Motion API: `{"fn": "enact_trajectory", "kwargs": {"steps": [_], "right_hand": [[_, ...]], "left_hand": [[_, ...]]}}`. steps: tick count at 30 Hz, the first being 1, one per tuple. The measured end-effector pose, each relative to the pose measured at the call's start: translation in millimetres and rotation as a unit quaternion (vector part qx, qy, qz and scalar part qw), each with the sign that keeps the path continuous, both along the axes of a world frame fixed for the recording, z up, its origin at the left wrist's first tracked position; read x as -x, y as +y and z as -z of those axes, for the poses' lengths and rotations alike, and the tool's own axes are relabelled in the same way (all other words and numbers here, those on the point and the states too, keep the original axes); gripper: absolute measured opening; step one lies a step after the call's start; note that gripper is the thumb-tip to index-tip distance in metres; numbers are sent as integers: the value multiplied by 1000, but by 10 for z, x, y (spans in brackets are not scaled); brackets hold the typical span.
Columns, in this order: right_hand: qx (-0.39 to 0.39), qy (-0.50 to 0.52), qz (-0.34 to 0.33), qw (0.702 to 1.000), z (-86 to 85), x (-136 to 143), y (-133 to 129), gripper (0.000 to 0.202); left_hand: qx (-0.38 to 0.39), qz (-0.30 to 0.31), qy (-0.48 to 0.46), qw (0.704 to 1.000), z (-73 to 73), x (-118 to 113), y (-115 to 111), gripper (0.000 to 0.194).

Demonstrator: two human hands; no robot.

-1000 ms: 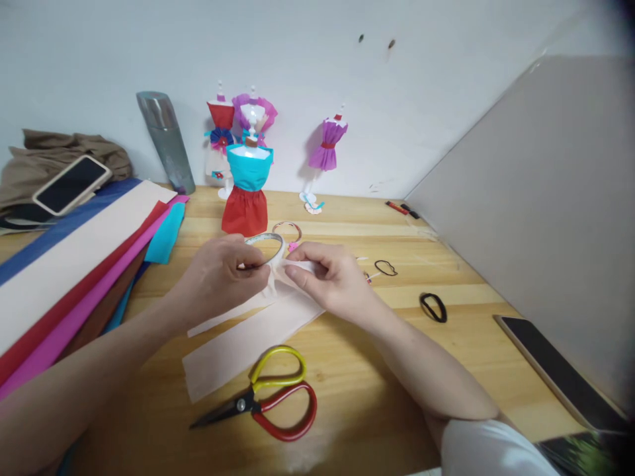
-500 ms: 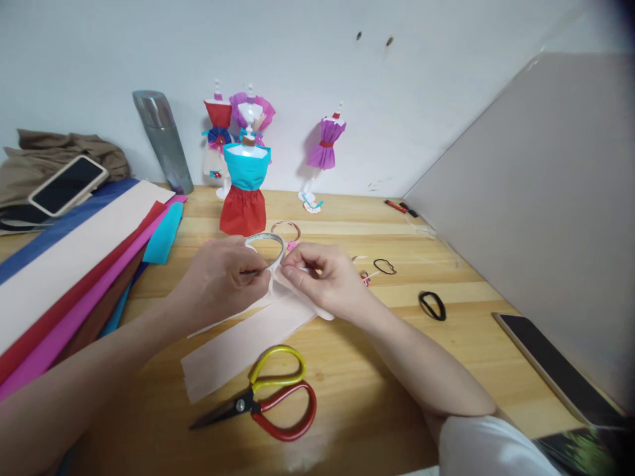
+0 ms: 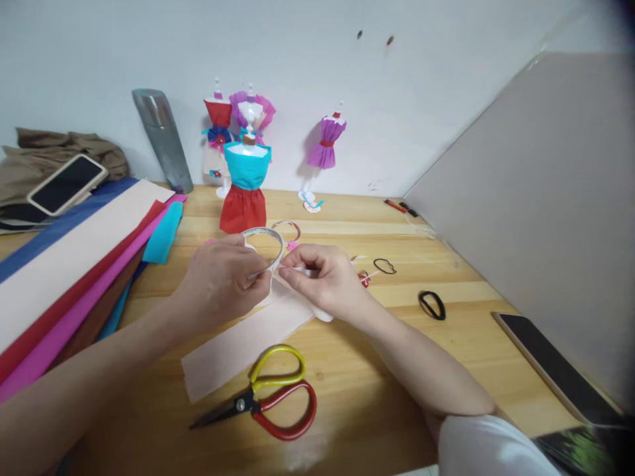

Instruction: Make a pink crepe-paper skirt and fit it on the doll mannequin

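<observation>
My left hand [image 3: 223,274] is closed on a nearly used-up roll of tape [image 3: 278,250], its thin ring standing up past the fingers. Close beside it, my right hand [image 3: 325,277] pinches a pale paper piece [image 3: 323,315], whose end sticks out under the palm. The fingertips of both hands almost meet, and what lies between them is too small to make out. Below them a pale pink paper strip [image 3: 243,347] lies flat on the table. Scissors [image 3: 243,403] with one yellow and one red handle rest in front of it.
Doll-sized dress forms in paper clothes, one in a turquoise top [image 3: 248,165] and one in purple [image 3: 327,142], stand along the wall. Coloured paper sheets [image 3: 74,264], a phone [image 3: 68,185] and a bottle [image 3: 163,142] are left. A black band [image 3: 432,305] lies right.
The tape roll has tilted and risen slightly in my left hand, which has shifted a little. The pale strip beside the left hand no longer shows. My right hand stays nearly in place.
</observation>
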State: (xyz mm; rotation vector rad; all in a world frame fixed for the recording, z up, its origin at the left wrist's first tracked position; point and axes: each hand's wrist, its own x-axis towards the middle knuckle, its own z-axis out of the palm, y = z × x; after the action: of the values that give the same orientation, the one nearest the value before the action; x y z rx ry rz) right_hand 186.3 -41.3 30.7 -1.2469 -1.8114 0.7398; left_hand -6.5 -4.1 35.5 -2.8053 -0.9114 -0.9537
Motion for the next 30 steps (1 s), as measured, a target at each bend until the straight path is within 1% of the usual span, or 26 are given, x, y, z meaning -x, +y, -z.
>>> {"fn": "enact_trajectory", "kwargs": {"steps": [5, 8, 11, 14, 17, 21, 26, 30], "right_hand": [[-5, 7, 0, 1000, -7, -5, 4, 14], [-16, 14, 1, 1000, -3, -9, 7, 13], [-23, 10, -27, 999, -2, -12, 4, 12], [-39, 17, -49, 998, -5, -23, 5, 10], [-53, 30, -38, 997, -1, -38, 18, 8], [-56, 24, -18, 998, 12, -49, 39, 9], [-47, 21, 3, 999, 19, -52, 59, 12], [-35, 23, 13, 999, 27, -54, 67, 14]], "left_hand": [[-42, 10, -1, 999, 7, 4, 18, 30], [-40, 7, -1, 999, -5, 4, 22, 31], [-36, 12, -4, 999, -4, 4, 20, 31], [-14, 24, -10, 1000, 15, 6, 20, 31], [10, 29, -25, 999, 40, 8, 26, 33], [17, 38, -35, 999, 50, 3, 26, 34], [37, 44, -33, 998, 27, -6, 3, 32], [32, 51, -36, 998, -15, -5, -7, 32]]}}
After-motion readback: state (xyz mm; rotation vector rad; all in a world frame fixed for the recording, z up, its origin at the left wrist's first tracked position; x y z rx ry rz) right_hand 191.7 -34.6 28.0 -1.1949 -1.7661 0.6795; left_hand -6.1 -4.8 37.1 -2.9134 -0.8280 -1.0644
